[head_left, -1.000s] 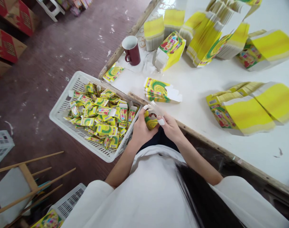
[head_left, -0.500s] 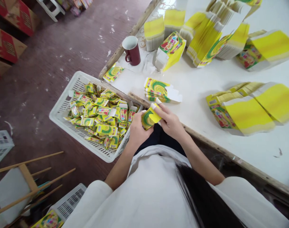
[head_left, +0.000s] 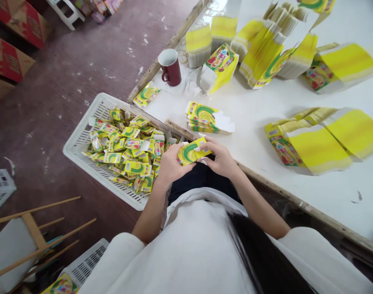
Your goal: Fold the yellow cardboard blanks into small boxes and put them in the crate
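Observation:
Between my two hands is a small yellow cardboard box (head_left: 188, 152) with a green swirl, held over my lap at the table's edge. My left hand (head_left: 173, 164) grips its left end, thumb along the near side. At the right end, the fingers and thumb of my right hand (head_left: 218, 157) close on it; white coverings show on some fingertips. Just beyond lies a short stack of flattened yellow boxes (head_left: 203, 116) on the table. To the left, a white plastic basket (head_left: 82, 118) holds a heap of similar small boxes (head_left: 128, 147).
A maroon mug (head_left: 170, 69) stands near the table's wooden edge, with a flat box (head_left: 146, 96) beside it. Bundles of flattened cartons (head_left: 321, 139) cover parts of the white table (head_left: 311, 204). A wooden-legged stool (head_left: 23, 241) lies on the floor at lower left.
The box's raised yellow end flap is now folded down, and the box lies more level, its swirl side facing up. Both hands have shifted slightly left with it.

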The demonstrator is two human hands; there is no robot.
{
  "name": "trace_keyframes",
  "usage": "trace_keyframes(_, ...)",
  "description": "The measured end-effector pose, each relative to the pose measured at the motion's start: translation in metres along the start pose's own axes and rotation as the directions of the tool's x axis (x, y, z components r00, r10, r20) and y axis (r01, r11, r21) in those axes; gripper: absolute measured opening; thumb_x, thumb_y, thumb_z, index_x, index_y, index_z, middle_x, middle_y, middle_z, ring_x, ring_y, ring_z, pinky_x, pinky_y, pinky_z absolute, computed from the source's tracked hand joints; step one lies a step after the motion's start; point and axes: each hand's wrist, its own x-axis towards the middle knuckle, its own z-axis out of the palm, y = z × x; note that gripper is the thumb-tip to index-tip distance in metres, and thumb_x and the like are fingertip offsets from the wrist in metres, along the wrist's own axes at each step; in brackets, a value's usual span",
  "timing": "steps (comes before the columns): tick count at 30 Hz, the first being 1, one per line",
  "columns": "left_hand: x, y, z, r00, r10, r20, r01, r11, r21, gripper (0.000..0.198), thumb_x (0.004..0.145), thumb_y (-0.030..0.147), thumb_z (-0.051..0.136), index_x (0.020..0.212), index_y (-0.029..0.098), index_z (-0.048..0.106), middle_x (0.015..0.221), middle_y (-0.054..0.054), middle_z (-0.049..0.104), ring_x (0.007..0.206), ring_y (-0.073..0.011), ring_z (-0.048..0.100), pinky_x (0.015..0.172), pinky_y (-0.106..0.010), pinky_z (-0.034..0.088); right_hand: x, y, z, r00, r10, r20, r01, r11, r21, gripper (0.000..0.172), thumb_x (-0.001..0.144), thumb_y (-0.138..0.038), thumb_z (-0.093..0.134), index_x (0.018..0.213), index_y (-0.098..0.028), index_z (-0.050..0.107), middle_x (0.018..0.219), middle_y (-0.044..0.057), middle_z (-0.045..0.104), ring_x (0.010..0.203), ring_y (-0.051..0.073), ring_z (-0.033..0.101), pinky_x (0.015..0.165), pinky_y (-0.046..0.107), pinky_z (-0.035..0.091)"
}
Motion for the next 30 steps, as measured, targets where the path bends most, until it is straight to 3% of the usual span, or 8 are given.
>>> trace_keyframes(4,-0.011,-0.017,0.002,0.965,-0.191,-0.182,0.125,0.938,-0.323,0.066,0.063,0.044,0.092,0.120,0.022,0.064,0.113,-0.007,0.073,0.101,-0.0243,0.072,0.092,-0.039,0.059,0.014,0.005,-0.007,1.000,-0.011,0.021,0.006,0.969,0.249,0.057,0.087,-0.064,0.069,0.129,-0.028,0.057,0.137,0.010,0.064,0.121,0.027,0.067,0.100,0.043,0.056)
trace_keyframes(7,-0.015,-0.039,-0.002,0.748,-0.511,-0.425,0.113,0.728,-0.676,0.057,0.074,0.066,0.078,0.111,0.026,0.060,0.115,-0.006,0.069,0.096,-0.0186,0.070,0.086,-0.034,0.060,0.044,0.018,-0.024,0.969,0.061,-0.241,-0.054,0.998,0.035,0.052,0.092,-0.061,0.063,0.130,-0.028,0.055,0.124,0.010,0.069,0.110,0.027,0.067,0.099,0.046,0.055)
trace_keyframes(10,-0.019,-0.050,0.001,0.608,-0.748,-0.265,0.180,0.455,-0.872,0.056,0.082,0.077,0.061,0.101,0.025,0.058,0.115,-0.009,0.067,0.099,-0.0173,0.070,0.087,-0.032,0.061,0.072,0.038,-0.030,0.921,0.083,-0.380,-0.238,0.893,-0.381,0.042,0.087,-0.053,0.072,0.111,-0.019,0.064,0.114,0.018,0.067,0.110,0.036,0.060,0.102,0.058,0.047)
trace_keyframes(14,-0.023,-0.042,0.019,0.659,-0.750,-0.045,0.341,0.352,-0.872,0.053,0.078,0.064,0.075,0.108,0.024,0.058,0.118,-0.009,0.069,0.093,-0.0155,0.072,0.080,-0.029,0.060,0.086,0.057,-0.021,0.916,0.061,-0.396,-0.295,0.771,-0.564,0.041,0.088,-0.057,0.070,0.097,-0.018,0.062,0.105,0.019,0.062,0.105,0.038,0.055,0.098,0.059,0.046)
trace_keyframes(18,-0.018,-0.026,0.029,0.725,-0.688,-0.001,0.369,0.390,-0.844,0.057,0.070,0.053,0.086,0.112,0.023,0.061,0.108,-0.005,0.074,0.075,-0.0100,0.070,0.069,-0.022,0.055,0.085,0.058,-0.017,0.925,0.061,-0.374,-0.281,0.772,-0.570,0.038,0.088,-0.054,0.070,0.096,-0.019,0.056,0.102,0.017,0.061,0.102,0.036,0.054,0.096,0.058,0.046)
trace_keyframes(23,-0.010,-0.016,0.039,0.793,-0.607,0.057,0.379,0.416,-0.827,0.055,0.071,0.054,0.086,0.110,0.020,0.065,0.099,-0.005,0.075,0.072,-0.0101,0.069,0.066,-0.022,0.055,0.082,0.039,-0.019,0.917,0.125,-0.378,-0.314,0.811,-0.493,0.027,0.080,-0.025,0.070,0.095,-0.022,0.049,0.100,0.013,0.063,0.098,0.034,0.058,0.092,0.054,0.048)
trace_keyframes(27,-0.004,-0.012,0.049,0.829,-0.557,0.047,0.328,0.417,-0.847,0.072,0.064,0.064,0.087,0.118,0.023,0.062,0.112,-0.007,0.073,0.092,-0.0177,0.073,0.074,-0.028,0.060,0.069,0.014,-0.016,0.921,0.205,-0.332,-0.315,0.893,-0.322,0.031,0.074,-0.021,0.066,0.094,-0.026,0.043,0.083,0.002,0.061,0.074,0.022,0.058,0.075,0.039,0.048)
trace_keyframes(30,0.006,-0.006,0.050,0.870,-0.486,-0.083,0.190,0.486,-0.853,0.079,0.064,0.081,0.075,0.121,0.026,0.062,0.125,-0.010,0.070,0.118,-0.0273,0.068,0.092,-0.041,0.061,0.048,-0.003,-0.002,0.976,0.198,-0.094,-0.209,0.971,-0.119,0.028,0.074,-0.028,0.065,0.089,-0.026,0.041,0.074,-0.003,0.055,0.062,0.016,0.050,0.062,0.030,0.043)
